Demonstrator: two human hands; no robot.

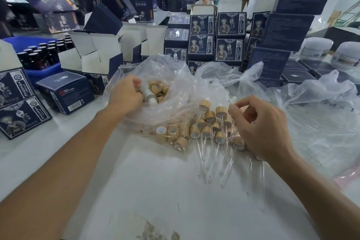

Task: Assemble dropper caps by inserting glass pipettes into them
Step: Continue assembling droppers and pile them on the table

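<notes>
An open clear plastic bag (175, 84) holds loose wooden dropper caps (157, 89). My left hand (124, 95) reaches into it, fingers curled round a cap with a white rubber bulb (149, 92). In front of the bag lies a pile of assembled droppers (210, 128), wooden caps with glass pipettes (214, 161) pointing toward me. My right hand (261, 126) hovers over the right side of this pile. Its thumb and forefinger are loosely curled near each other, with nothing plainly between them.
More crumpled clear bags (321, 107) lie at the right. Dark blue printed boxes (214, 45) are stacked behind, with open white-flapped cartons (97, 54) and a blue crate of dark bottles (42, 56) at the left. White jars (315, 48) stand far right. A person sits at the back.
</notes>
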